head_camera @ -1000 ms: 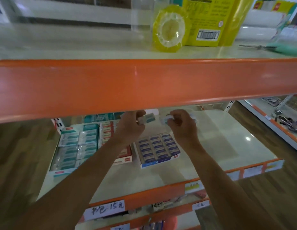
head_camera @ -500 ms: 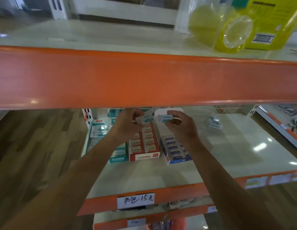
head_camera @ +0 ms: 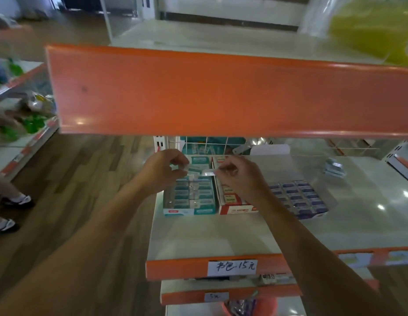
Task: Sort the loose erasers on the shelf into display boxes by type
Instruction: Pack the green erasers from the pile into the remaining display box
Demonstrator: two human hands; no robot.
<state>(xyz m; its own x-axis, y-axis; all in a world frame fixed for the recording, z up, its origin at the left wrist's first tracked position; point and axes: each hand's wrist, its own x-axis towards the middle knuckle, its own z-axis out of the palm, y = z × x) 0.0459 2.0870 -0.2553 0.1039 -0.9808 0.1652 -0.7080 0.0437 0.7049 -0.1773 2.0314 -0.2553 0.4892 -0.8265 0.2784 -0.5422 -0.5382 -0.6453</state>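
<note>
Three display boxes stand side by side on the shelf: a teal box (head_camera: pixel 189 199), a red box (head_camera: pixel 235 207) and a blue box (head_camera: pixel 298 200), each filled with wrapped erasers. My left hand (head_camera: pixel 163 171) pinches a small eraser (head_camera: pixel 183 168) above the back of the teal box. Beside it my right hand (head_camera: pixel 237 173) pinches another small pale eraser (head_camera: pixel 208 172) over the seam between the teal and red boxes. A little heap of loose erasers (head_camera: pixel 334 168) lies at the far right of the shelf.
The orange lip of the upper shelf (head_camera: pixel 221 94) hangs low across the view and hides the back of the eraser shelf. A handwritten price label (head_camera: pixel 232 267) is stuck on the front lip. A person's feet (head_camera: pixel 13 201) stand at the left on the wooden floor.
Both hands, each with its eraser, have come down towards the boxes and sit over the teal and red ones. The view has swung left, so the boxes appear further right.
</note>
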